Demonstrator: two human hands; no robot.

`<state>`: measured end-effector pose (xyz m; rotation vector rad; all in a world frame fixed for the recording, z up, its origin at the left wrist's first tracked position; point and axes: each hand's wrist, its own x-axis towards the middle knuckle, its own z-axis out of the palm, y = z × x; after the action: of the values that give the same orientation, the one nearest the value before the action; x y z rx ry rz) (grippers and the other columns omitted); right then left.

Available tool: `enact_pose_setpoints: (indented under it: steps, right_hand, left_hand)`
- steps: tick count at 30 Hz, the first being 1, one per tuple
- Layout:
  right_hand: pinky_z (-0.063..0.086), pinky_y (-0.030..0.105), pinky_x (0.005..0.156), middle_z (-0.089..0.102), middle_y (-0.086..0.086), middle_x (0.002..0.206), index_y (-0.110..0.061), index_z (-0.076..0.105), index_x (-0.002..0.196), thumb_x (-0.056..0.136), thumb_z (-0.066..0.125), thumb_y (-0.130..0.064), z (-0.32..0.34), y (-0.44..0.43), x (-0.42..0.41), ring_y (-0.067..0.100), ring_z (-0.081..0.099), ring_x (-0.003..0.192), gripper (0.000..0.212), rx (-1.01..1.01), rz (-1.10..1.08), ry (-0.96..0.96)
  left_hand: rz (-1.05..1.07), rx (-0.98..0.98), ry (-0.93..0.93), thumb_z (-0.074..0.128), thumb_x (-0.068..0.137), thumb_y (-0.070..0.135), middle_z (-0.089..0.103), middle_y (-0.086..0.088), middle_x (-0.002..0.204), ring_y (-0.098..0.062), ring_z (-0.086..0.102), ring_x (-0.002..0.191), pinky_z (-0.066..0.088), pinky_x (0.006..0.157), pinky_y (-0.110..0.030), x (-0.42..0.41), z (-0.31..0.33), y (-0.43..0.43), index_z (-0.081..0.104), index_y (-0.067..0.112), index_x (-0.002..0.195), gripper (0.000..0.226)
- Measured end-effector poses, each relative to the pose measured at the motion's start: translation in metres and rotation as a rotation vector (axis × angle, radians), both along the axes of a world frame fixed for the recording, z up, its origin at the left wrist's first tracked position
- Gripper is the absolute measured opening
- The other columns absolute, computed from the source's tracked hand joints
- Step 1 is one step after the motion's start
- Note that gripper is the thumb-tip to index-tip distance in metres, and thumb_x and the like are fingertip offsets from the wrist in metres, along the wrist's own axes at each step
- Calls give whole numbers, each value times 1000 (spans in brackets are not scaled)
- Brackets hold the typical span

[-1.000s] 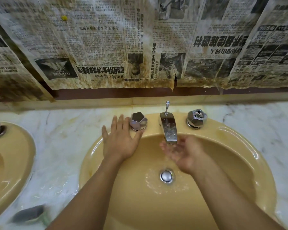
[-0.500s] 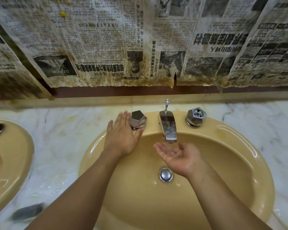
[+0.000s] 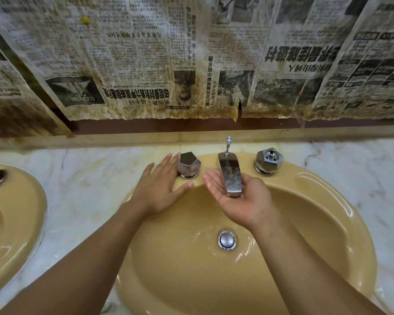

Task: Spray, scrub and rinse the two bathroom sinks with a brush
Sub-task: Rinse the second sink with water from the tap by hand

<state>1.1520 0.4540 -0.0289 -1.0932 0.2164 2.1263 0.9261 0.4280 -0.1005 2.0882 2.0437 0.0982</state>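
Head view, looks like rinse time at the near sink [image 3: 323, 187]: left hand [image 3: 159, 192] lies flat on the rim at 10 o'clock, straight fingers [image 3: 168, 164] beside the faceted tap handle [image 3: 188, 164], right hand [image 3: 239, 201] cupped palm-up and empty under the chrome spout [image 3: 231, 178] at 12. I'd grip that handle properly, turn it gently and scoop water up the walls. No brush in shot, any stream is too faint to call, second sink [image 3: 21, 189] at 9 o'clock is cropped.
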Motion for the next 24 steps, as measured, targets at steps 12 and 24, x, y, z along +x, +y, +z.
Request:
enact_pose_setpoints:
  steps: [12,24]
  right_hand:
    - [53,24,39,62,16,80,6,62,89,107,33,-15,6,-5,49,24,59,69,40,34,39,-409]
    - [59,39,88,65,32,114,11,59,113,105,42,-12,56,44,-4,40,68,104,30,508,335,-661]
  left_hand:
    - [197,-64,-275,64,78,74,16,3,171,-11,1,158,7,128,-38,-1,8,10,24,20,162,107]
    - [433,105,-1140,27,113,43,79,-6,98,-15,71,83,52,62,-18,40,25,54,72,12,118,55]
